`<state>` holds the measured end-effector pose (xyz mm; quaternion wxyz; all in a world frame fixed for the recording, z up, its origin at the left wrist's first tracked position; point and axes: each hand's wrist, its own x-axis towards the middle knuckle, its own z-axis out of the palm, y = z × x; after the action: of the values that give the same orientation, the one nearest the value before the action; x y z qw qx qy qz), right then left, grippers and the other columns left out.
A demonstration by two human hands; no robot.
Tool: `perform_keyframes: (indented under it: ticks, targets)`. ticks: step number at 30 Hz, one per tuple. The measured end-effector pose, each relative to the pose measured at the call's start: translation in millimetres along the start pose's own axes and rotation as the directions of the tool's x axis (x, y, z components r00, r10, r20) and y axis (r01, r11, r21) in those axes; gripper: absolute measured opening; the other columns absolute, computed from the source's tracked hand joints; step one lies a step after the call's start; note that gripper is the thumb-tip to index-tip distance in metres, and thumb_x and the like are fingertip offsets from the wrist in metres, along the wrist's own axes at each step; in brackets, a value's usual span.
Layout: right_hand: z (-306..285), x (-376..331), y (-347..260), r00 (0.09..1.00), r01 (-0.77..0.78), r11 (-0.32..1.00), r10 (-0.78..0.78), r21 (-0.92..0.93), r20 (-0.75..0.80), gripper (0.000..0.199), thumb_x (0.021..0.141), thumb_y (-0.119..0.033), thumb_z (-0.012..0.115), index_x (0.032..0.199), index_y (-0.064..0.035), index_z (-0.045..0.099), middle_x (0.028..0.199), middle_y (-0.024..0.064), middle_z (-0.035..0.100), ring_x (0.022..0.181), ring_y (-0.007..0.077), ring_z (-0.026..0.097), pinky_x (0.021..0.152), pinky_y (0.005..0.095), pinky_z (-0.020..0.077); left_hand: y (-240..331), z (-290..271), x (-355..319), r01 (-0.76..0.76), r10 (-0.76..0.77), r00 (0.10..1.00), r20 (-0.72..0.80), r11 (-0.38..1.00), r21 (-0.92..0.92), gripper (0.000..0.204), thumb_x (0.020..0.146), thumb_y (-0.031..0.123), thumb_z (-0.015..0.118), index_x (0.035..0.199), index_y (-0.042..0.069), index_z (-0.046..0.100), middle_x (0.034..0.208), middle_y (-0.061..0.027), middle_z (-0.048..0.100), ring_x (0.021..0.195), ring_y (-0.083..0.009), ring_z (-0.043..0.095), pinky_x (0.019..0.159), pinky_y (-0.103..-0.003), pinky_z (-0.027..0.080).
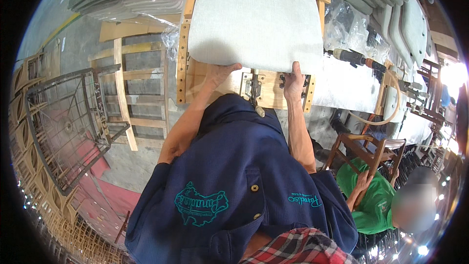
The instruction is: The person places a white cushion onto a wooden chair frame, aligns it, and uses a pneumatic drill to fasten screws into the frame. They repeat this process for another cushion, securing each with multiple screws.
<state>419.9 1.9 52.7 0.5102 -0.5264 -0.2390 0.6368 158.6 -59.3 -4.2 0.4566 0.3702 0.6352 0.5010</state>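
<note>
Left hand and right hand grip a pale grey, round-cornered fabric panel

Your left hand meets the pale panel's near edge, its fingers hidden beneath; your right hand grips that edge farther right, thumb on top. Around the panel you have a wooden frame, nearer you a metal clamp, rightward a power tool.
</note>
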Motion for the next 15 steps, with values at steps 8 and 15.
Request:
perform_keyframes:
  ticks: [8, 15]
  targets:
    - [-9, -2, 19, 0.984, 0.119, 0.99, -0.108, -0.071, 0.14, 0.088, 0.087, -0.019, 0.084, 0.153, 0.0012, 0.029, 0.148, 0.0163, 0.044, 0.135, 0.0275, 0.044, 0.114, 0.0428, 0.0359, 6, 3, 2, -0.044, 0.054, 0.996, -0.071, 0.99, 0.138, 0.091, 0.061, 0.055, 0.095, 0.121, -0.003, 0.06, 0.118, -0.0179, 0.068, 0.112, -0.0284, 0.064, 0.095, -0.04, 0.053]
    - [-7, 12, 34, 0.958, 0.287, 0.937, -0.274, -0.199, 0.089, 0.067, 0.086, -0.014, 0.085, 0.138, 0.0056, 0.049, 0.136, 0.0149, 0.057, 0.124, 0.0234, 0.055, 0.108, 0.0368, 0.0436, 23, 8, 5, 0.037, 0.001, 0.989, -0.147, 0.966, 0.258, 0.086, 0.066, 0.056, 0.091, 0.12, -0.005, 0.064, 0.116, -0.0215, 0.071, 0.112, -0.0319, 0.066, 0.097, -0.04, 0.052]
